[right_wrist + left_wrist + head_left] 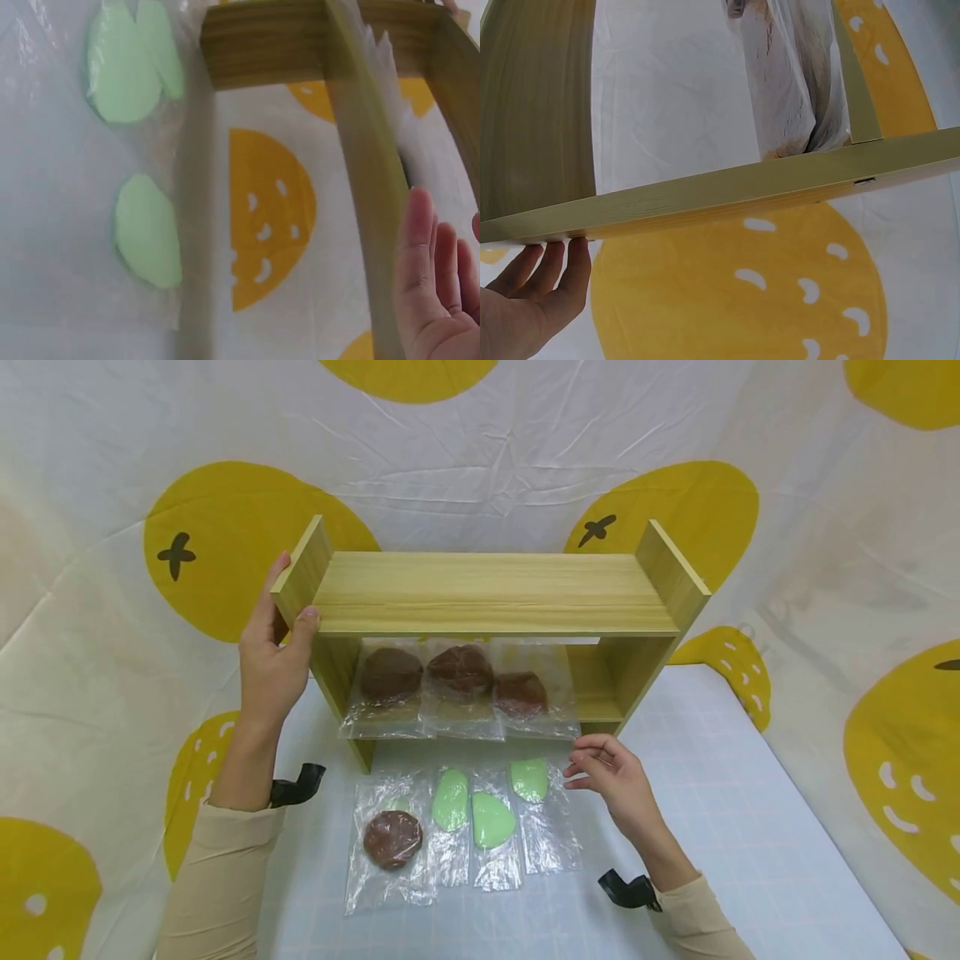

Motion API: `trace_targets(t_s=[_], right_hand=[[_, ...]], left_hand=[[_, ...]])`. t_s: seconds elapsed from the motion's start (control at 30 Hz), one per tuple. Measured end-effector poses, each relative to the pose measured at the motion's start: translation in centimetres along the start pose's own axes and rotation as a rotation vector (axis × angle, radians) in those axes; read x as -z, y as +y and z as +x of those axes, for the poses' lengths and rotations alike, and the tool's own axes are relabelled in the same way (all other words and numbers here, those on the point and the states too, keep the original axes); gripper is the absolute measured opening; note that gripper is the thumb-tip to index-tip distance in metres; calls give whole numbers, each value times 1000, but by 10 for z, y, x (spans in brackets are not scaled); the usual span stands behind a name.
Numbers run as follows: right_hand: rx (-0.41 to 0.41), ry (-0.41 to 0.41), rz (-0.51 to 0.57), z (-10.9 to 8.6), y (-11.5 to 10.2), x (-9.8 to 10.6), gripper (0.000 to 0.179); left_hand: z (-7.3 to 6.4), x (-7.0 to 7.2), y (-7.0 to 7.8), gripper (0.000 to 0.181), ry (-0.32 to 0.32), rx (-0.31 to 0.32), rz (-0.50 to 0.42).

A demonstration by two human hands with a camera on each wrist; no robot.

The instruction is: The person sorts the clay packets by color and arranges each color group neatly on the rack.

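A light wooden shelf unit stands on the table, its upper board bare. My left hand grips its left side panel, thumb on the front edge; in the left wrist view the fingers press against the panel's outer face. Three clear bags with dark brown rounded pieces rest side by side on the middle board, their lower ends over its front edge. My right hand hovers in front of the shelf with fingers loosely bent, fingertips close to the corner of the rightmost bag, nothing in its grasp.
Before the shelf lie a clear bag with a brown disc and three bags with pale green pieces. A white curtain with yellow figures hangs behind. The table has a pale checked cover. Each wrist wears a black mount.
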State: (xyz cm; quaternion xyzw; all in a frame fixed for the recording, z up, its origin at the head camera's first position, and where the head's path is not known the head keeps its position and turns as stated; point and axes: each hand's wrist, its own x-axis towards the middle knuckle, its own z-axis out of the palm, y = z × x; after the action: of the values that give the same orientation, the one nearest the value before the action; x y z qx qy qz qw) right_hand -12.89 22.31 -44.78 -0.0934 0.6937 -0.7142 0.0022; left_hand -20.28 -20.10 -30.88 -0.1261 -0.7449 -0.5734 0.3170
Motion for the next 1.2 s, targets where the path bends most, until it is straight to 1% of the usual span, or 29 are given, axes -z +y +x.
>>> trace_targets(t_s=[0.17, 0.23, 0.33, 0.53, 0.67, 0.8, 1.0, 1.2], right_hand=[[-27, -59, 74, -2, 8, -3, 21], [-30, -102, 98, -3, 13, -6, 21], [-74, -173, 124, -3, 20, -14, 25], [-231, -292, 97, 1, 33, -40, 37], [-283, -372, 117, 5, 44, -58, 42], [-326, -430, 145, 11, 55, -78, 46], [-414, -460, 187, 19, 66, -108, 48], [-455, -445, 197, 26, 81, -127, 43]], left_hand=[[0, 0, 0, 58, 4, 6, -1], [0, 0, 0, 58, 4, 7, 1], [0, 0, 0, 58, 5, -1, 4], [0, -1, -1, 58, 11, -11, -3], [0, 0, -1, 58, 11, -8, -4], [-1, 1, -1, 58, 15, -10, -10], [0, 1, -1, 58, 17, -17, -13], [-1, 0, 0, 58, 13, -12, -12]])
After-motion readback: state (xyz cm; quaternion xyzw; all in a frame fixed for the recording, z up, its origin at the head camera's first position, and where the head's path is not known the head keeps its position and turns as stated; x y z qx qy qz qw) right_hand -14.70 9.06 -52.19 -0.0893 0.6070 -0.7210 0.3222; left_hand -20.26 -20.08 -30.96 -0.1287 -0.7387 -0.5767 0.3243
